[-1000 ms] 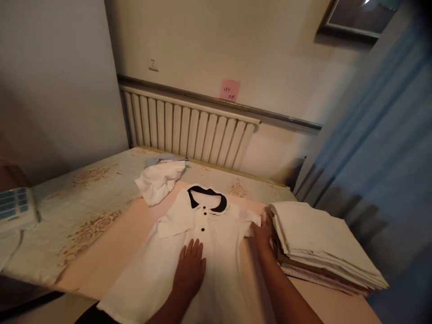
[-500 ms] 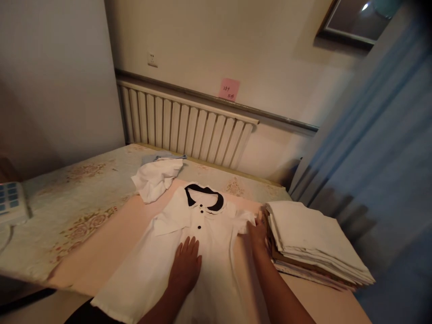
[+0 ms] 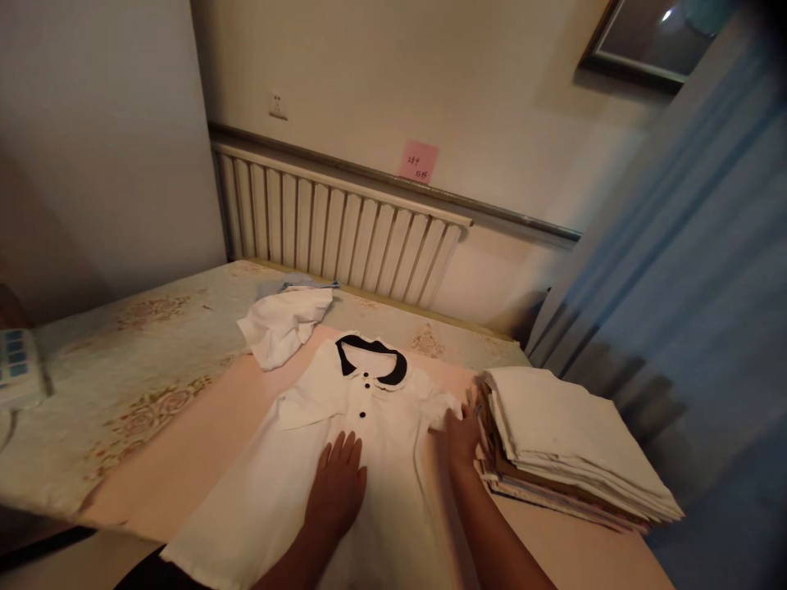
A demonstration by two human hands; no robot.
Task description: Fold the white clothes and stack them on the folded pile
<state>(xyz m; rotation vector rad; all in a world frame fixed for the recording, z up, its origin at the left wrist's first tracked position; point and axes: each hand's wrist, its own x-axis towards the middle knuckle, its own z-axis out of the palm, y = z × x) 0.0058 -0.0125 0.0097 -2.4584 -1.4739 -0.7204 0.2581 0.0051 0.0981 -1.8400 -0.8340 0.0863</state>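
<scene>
A white short-sleeved shirt (image 3: pixel 393 459) with a black collar and several dark buttons lies spread out, front up, collar pointing away from me. My left hand (image 3: pixel 339 483) rests flat on its front below the buttons, fingers stretched out. At the right sleeve, my right hand (image 3: pixel 462 434) has its fingers closed on the sleeve's end. Under the shirt is a pink cloth (image 3: pixel 202 442).
A stack of folded cloths (image 3: pixel 571 418) stands close to the right hand. A crumpled white garment (image 3: pixel 286 324) lies at the back left on the floral tablecloth (image 3: pixel 166 401). A telephone (image 3: pixel 18 369) sits at the far left. Behind is a radiator (image 3: pixel 344 229); a blue curtain (image 3: pixel 676 328) hangs right.
My right hand has shifted slightly left and toward me, still at the sleeve's end. The left hand stays flat on the shirt.
</scene>
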